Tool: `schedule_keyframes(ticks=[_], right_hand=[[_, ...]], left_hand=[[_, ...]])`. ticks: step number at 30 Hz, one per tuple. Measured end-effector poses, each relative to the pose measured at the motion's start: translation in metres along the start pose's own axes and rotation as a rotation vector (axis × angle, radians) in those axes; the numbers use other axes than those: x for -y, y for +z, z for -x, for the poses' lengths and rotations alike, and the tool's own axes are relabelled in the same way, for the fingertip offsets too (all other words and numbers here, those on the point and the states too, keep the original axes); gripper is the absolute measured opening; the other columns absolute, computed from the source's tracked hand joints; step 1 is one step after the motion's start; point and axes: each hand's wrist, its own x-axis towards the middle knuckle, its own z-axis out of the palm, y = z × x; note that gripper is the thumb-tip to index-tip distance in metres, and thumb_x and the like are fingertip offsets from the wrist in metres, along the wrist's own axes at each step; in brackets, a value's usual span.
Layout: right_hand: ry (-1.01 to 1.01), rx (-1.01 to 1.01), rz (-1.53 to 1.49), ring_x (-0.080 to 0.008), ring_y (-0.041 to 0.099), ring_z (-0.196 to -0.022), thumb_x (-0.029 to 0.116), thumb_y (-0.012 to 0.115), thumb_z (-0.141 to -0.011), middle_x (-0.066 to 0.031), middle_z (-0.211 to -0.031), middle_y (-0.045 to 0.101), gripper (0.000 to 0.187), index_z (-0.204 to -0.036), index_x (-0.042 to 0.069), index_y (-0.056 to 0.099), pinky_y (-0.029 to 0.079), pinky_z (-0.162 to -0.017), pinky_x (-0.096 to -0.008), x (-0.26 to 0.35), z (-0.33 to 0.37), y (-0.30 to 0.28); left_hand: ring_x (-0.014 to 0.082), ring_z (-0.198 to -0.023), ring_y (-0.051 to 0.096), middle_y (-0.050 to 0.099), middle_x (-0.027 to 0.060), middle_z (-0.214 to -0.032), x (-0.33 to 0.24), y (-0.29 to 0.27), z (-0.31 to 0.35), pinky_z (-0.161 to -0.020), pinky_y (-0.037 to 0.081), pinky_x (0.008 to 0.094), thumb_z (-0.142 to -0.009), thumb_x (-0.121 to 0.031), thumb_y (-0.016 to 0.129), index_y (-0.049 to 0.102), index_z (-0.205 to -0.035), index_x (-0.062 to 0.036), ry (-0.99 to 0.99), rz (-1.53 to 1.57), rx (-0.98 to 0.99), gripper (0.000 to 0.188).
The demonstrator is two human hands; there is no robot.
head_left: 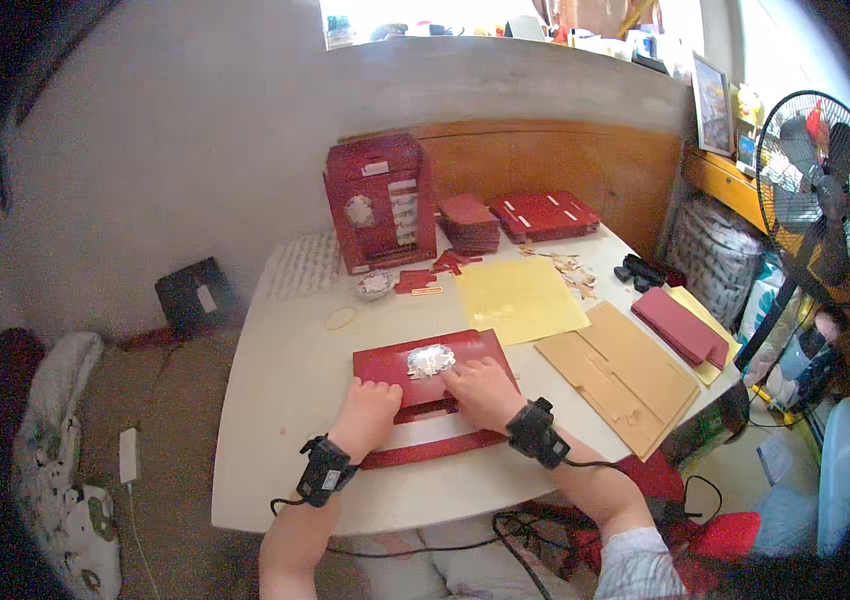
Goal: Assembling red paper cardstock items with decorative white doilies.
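A red cardboard box piece lies on the near part of the white table, with a silver ornate label on its upper panel. A pale strip crosses its lower part, below a dark slot. My left hand is closed at the left side of the piece, its bent fingers on the red panel. From the right, my right hand grips the same piece, fingertips close beside the silver label. Both thumbs are mostly hidden. Each wrist wears a black strapped device with a cable.
Behind stands a red box, with stacked red cards and red flat boxes beside it. A yellow sheet, brown cardboard and dark red folded pieces lie to the right. A black fan stands far right.
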Motion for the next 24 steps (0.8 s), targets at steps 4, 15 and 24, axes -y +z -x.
schedule_keyframes(ticks=[4,15,24], right_hand=[[0.026,-0.035,0.147,-0.0213,0.055,-0.078,0.008,0.053,-0.064,-0.0059,-0.077,0.056,0.014,-0.078,0.007,0.053,0.04,-0.067,-0.0328,0.006,0.0,0.003],[0.02,-0.055,0.181,-0.0211,0.055,-0.075,0.009,0.053,-0.065,-0.0063,-0.073,0.055,0.011,-0.075,0.006,0.052,0.041,-0.063,-0.0324,0.005,-0.001,0.007],[0.04,0.002,0.157,-0.0216,0.056,-0.076,0.007,0.054,-0.063,-0.0072,-0.076,0.056,0.013,-0.076,0.004,0.052,0.043,-0.064,-0.0332,0.007,0.0,0.0]], left_hand=[[0.0216,-0.074,0.058,0.058,0.0071,-0.073,-0.002,-0.006,0.002,-0.07,0.04,0.0349,-0.065,-0.006,0.054,0.053,-0.078,-0.0075,0.007,-0.018,0.028,0.012],[0.0221,-0.073,0.059,0.059,0.0091,-0.072,-0.002,-0.002,0.0,-0.068,0.042,0.0343,-0.065,-0.005,0.055,0.053,-0.074,-0.0071,0.004,-0.049,0.02,0.009],[0.0242,-0.073,0.059,0.059,0.0104,-0.072,0.002,-0.011,0.006,-0.069,0.042,0.0365,-0.063,-0.004,0.054,0.053,-0.074,-0.0057,-0.058,0.032,0.059,0.011]])
